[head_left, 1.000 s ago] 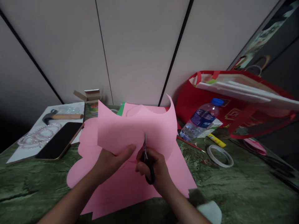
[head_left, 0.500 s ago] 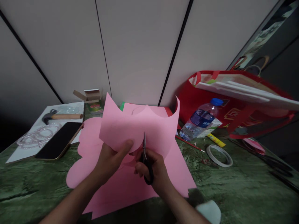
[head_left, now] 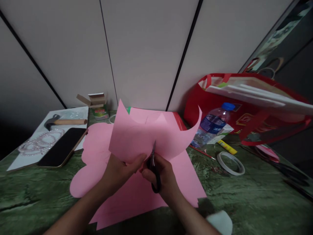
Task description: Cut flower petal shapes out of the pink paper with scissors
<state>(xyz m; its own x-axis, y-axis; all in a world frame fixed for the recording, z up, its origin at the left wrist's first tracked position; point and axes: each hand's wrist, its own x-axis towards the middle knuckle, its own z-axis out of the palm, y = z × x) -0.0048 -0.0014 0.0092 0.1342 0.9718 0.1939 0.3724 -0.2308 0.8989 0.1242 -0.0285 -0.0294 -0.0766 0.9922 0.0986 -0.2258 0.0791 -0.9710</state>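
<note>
Black-handled scissors (head_left: 154,171) are gripped in my right hand (head_left: 163,178), their blades pointing up at the lower middle of a curled pink sheet of paper (head_left: 137,138). My left hand (head_left: 122,171) pinches the lower edge of that sheet, thumb in front, fingers hidden behind it. The sheet stands raised, with a pointed corner at upper left and a curled tip at right. Beneath both hands lies more pink paper (head_left: 127,202) flat on the table, and to the left is a scallop-edged pink piece (head_left: 94,156).
To the left lie a hammer (head_left: 66,122), bead strings (head_left: 41,143) and a phone (head_left: 62,147); a small opened box (head_left: 100,109) stands behind. At right are a water bottle (head_left: 207,125), a tape roll (head_left: 230,163), a yellow tube (head_left: 227,147) and a red bag (head_left: 195,101).
The raised pink sheet has shifted to the right and its right tip has spread outward. My left hand has moved right, closer to the scissors. The scissor blades look more closed.
</note>
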